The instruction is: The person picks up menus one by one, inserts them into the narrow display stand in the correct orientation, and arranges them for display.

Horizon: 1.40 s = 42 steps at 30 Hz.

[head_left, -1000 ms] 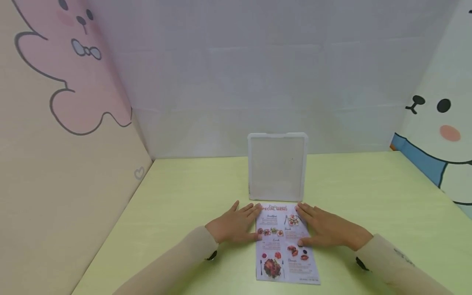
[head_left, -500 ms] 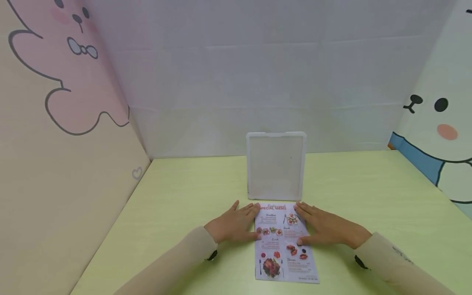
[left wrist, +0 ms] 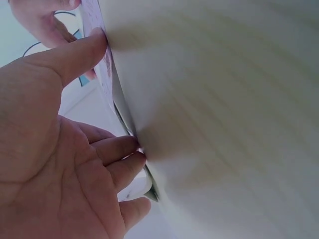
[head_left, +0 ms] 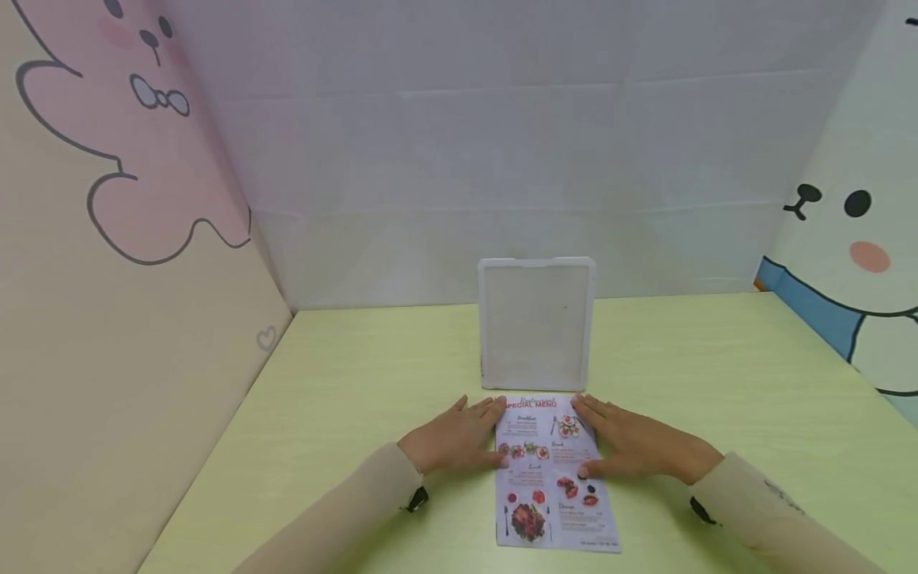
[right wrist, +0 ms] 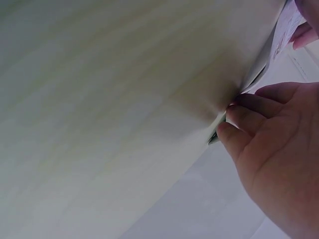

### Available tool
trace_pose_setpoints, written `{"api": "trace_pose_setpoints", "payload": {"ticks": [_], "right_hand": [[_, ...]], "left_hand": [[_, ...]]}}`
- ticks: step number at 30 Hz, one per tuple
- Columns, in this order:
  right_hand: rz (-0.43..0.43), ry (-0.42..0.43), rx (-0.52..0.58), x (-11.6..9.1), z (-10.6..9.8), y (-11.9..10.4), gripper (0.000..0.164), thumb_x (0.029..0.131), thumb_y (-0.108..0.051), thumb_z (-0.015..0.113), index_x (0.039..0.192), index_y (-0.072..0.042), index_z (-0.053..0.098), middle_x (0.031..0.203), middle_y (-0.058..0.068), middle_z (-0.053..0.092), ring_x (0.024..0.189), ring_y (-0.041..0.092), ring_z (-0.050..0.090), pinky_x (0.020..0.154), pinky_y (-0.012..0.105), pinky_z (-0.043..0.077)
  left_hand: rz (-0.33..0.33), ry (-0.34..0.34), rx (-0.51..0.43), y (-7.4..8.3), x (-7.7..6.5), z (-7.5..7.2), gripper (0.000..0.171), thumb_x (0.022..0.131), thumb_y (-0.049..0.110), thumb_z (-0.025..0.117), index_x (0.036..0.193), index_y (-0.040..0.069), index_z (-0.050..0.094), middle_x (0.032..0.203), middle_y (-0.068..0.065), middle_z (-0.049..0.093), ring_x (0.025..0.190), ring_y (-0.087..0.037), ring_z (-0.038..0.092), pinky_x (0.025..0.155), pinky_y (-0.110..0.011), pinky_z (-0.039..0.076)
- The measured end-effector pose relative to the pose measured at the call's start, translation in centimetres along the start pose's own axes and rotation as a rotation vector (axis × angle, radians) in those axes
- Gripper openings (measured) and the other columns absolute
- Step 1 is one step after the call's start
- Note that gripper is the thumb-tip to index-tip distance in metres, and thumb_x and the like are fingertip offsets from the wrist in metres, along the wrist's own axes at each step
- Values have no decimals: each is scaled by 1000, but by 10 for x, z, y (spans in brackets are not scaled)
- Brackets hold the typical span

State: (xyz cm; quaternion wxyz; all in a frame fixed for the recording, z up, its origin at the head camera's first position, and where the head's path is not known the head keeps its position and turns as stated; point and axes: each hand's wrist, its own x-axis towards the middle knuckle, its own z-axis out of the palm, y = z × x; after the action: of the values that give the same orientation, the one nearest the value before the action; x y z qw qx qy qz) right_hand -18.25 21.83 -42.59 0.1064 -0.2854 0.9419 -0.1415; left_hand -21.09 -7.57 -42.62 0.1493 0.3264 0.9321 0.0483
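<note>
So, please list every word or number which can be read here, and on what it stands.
"Restaurant": top of the paper menu
"SPECIAL MENU": menu, directly below, red capitals
"Breakfast": menu, upper left heading
"Lunch": menu, left heading farther down
"Dinner": menu, lower right heading
Menu's other right heading, small lines and bottom line: too small to read.
Right sleeve: dark marking, unreadable.

Left arm (head_left: 337, 510) and right arm (head_left: 778, 506) slant inward; left hand (head_left: 455, 438) and right hand (head_left: 641, 442) point far, fingers (head_left: 490, 409) mostly straight.
</note>
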Motion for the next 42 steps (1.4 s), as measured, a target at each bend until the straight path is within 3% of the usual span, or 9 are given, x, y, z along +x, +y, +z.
{"api": "trace_pose_setpoints", "payload": {"ticks": [10, 17, 26, 30, 34, 37, 42], "right_hand": [[-37, -10, 120, 1, -4, -3, 98, 85, -53, 64, 150, 5, 19, 156, 24, 23, 141, 42, 28, 110, 55, 29], [-63, 43, 243, 10, -2, -1, 95, 80, -30, 77, 146, 11, 24, 146, 26, 39, 132, 43, 41, 107, 56, 33], [-86, 130, 241, 13, -3, -5, 86, 76, -15, 79, 140, 16, 32, 139, 30, 44, 126, 46, 46, 102, 56, 39], [-86, 126, 328, 14, -4, -4, 79, 79, -8, 75, 142, 13, 32, 132, 27, 50, 117, 42, 54, 95, 48, 48], [-91, 114, 415, 15, -3, -3, 73, 82, -2, 72, 143, 10, 34, 120, 20, 58, 106, 33, 61, 84, 32, 55], [-91, 124, 432, 16, -2, -1, 65, 82, -2, 72, 138, 9, 40, 111, 15, 62, 98, 26, 63, 79, 26, 56], [-64, 121, 458, 16, 0, 4, 45, 84, -8, 72, 122, 4, 52, 103, 9, 67, 92, 19, 64, 76, 25, 55]], "left_hand": [[-29, 42, -127, 4, 1, -1, 91, 86, 48, 67, 154, 10, 20, 157, -5, 31, 146, -20, 26, 120, -44, 14], [5, 117, -152, 7, 6, 1, 95, 81, 39, 76, 153, 7, 22, 150, -7, 41, 138, -26, 39, 115, -40, 30], [-48, 129, -268, 7, 12, 4, 100, 76, 33, 82, 152, 7, 23, 150, -10, 35, 135, -28, 34, 110, -41, 36], [-108, 139, -299, 7, 15, 5, 103, 71, 34, 86, 151, 7, 27, 149, -12, 34, 130, -28, 36, 107, -43, 38], [-159, 143, -324, 7, 19, 6, 103, 68, 35, 88, 150, 9, 30, 142, -11, 37, 119, -24, 38, 99, -41, 38], [-177, 143, -354, 6, 20, 6, 98, 66, 34, 89, 146, 9, 37, 127, -8, 42, 107, -21, 38, 91, -37, 37], [-174, 142, -369, 5, 20, 7, 83, 65, 34, 89, 131, 7, 48, 106, -2, 44, 98, -18, 38, 84, -34, 36]]}}
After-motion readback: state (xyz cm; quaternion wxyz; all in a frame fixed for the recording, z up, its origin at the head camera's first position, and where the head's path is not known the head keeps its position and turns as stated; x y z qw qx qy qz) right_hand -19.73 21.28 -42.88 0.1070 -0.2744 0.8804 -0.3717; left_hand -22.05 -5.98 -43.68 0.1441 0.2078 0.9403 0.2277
